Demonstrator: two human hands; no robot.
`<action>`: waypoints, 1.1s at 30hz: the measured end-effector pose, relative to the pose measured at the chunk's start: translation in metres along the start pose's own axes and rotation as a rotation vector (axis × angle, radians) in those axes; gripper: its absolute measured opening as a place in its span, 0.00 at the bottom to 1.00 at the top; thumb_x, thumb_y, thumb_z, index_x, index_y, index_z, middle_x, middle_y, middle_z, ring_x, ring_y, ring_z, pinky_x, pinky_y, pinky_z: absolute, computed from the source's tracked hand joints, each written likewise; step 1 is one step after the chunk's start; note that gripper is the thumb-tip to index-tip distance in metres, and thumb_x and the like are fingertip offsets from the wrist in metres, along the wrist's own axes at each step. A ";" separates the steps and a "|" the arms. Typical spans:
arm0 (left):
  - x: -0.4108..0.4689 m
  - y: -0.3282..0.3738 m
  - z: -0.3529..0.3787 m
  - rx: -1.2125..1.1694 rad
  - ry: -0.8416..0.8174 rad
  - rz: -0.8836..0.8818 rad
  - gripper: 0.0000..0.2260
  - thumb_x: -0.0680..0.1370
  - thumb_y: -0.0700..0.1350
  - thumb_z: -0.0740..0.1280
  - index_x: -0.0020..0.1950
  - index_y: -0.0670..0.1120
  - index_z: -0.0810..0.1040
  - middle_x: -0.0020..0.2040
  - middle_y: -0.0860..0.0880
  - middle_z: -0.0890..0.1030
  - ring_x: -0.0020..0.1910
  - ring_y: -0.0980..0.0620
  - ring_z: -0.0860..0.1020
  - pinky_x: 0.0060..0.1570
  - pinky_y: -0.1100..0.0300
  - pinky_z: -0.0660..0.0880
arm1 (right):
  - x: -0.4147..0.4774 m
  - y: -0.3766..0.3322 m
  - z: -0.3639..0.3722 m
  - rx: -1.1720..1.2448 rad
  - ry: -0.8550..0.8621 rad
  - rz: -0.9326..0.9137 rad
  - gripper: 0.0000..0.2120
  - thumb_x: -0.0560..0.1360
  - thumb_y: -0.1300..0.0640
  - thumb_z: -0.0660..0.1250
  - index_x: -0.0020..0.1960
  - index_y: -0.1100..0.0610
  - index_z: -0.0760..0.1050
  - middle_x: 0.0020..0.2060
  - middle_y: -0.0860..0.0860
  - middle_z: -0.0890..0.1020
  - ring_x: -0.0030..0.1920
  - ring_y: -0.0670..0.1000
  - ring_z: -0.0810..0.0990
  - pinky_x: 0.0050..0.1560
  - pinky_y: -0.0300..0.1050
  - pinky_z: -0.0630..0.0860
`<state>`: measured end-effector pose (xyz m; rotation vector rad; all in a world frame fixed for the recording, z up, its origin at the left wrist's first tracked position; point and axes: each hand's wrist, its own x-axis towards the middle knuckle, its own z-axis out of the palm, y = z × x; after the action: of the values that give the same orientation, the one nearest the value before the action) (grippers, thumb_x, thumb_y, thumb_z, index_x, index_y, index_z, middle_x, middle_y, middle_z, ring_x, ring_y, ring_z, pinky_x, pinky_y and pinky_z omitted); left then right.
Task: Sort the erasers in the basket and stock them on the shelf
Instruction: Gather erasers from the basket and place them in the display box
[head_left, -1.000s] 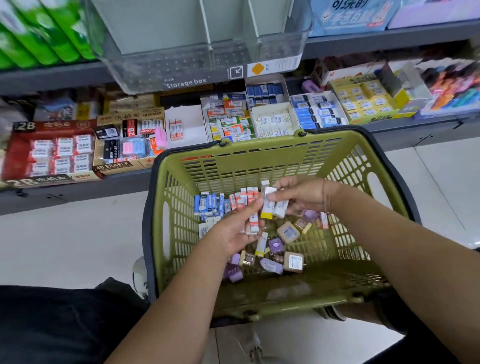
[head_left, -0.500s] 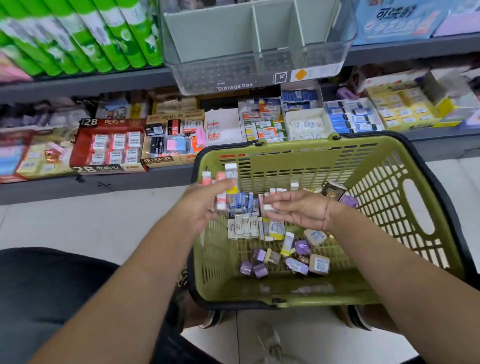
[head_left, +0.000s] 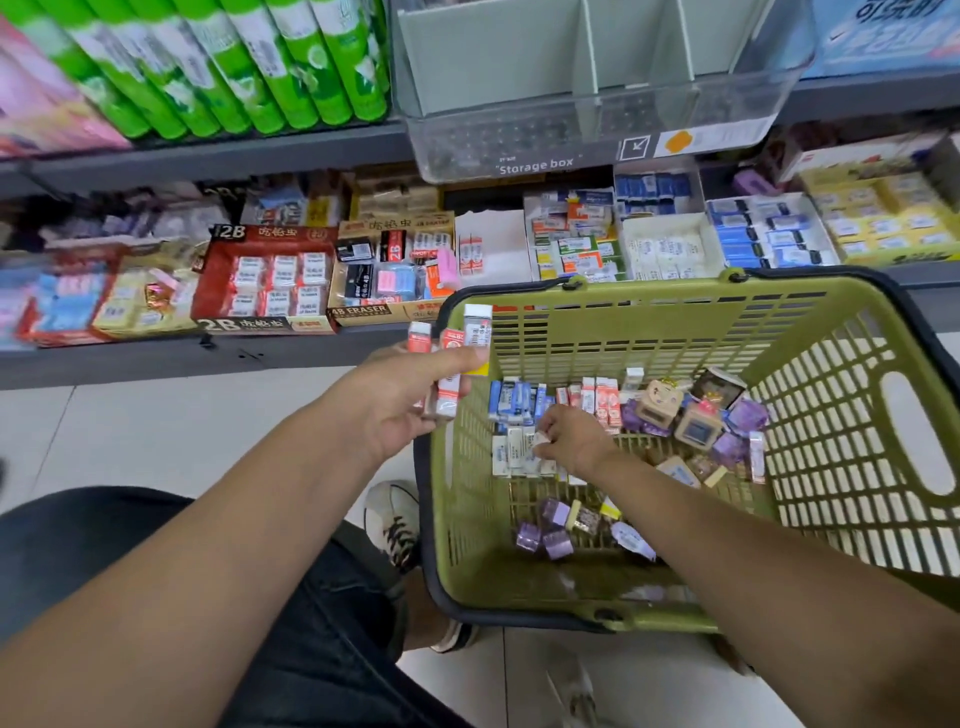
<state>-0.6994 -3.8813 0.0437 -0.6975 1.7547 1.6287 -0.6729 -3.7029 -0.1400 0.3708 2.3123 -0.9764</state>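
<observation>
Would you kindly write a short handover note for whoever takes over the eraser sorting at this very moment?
Left hand: grips a bunch of erasers, orange-sleeved plus a white one, at the left rim of the basket.
Right hand: down in the basket, pinching a white eraser from a row.
Done: one handful gathered, not yet shelved.
Left: blue-sleeved erasers, purple erasers and boxed erasers lie in the basket; match each kind to the shelf trays.

Pretty clearly a stationery shop: shelves (head_left: 208, 358) packed with retail display boxes (head_left: 260, 325) of erasers (head_left: 774, 244), a labelled storage box (head_left: 597, 140) above, and a green shopping basket (head_left: 649, 293) on the tile floor (head_left: 156, 431).
</observation>
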 end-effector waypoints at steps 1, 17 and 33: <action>0.000 0.001 0.000 0.002 -0.016 -0.004 0.12 0.68 0.42 0.77 0.49 0.46 0.79 0.30 0.50 0.80 0.29 0.56 0.77 0.35 0.60 0.74 | 0.002 -0.002 0.002 -0.035 -0.012 -0.011 0.14 0.73 0.60 0.71 0.57 0.60 0.75 0.52 0.56 0.79 0.53 0.55 0.78 0.48 0.40 0.70; 0.008 -0.007 0.016 0.100 -0.018 -0.034 0.11 0.69 0.39 0.76 0.47 0.45 0.79 0.26 0.51 0.80 0.25 0.58 0.77 0.36 0.62 0.73 | -0.045 -0.058 -0.074 0.983 -0.341 -0.118 0.22 0.77 0.39 0.55 0.51 0.57 0.76 0.39 0.52 0.82 0.32 0.46 0.75 0.32 0.38 0.70; 0.015 -0.011 0.038 0.109 -0.067 -0.059 0.14 0.71 0.54 0.73 0.46 0.46 0.75 0.34 0.48 0.79 0.32 0.52 0.77 0.36 0.58 0.74 | -0.035 0.024 -0.056 0.439 0.037 0.233 0.08 0.74 0.58 0.70 0.44 0.64 0.79 0.34 0.56 0.82 0.27 0.46 0.75 0.25 0.33 0.73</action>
<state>-0.6974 -3.8442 0.0245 -0.6304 1.7441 1.4886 -0.6577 -3.6467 -0.1009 0.8203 2.0135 -1.3597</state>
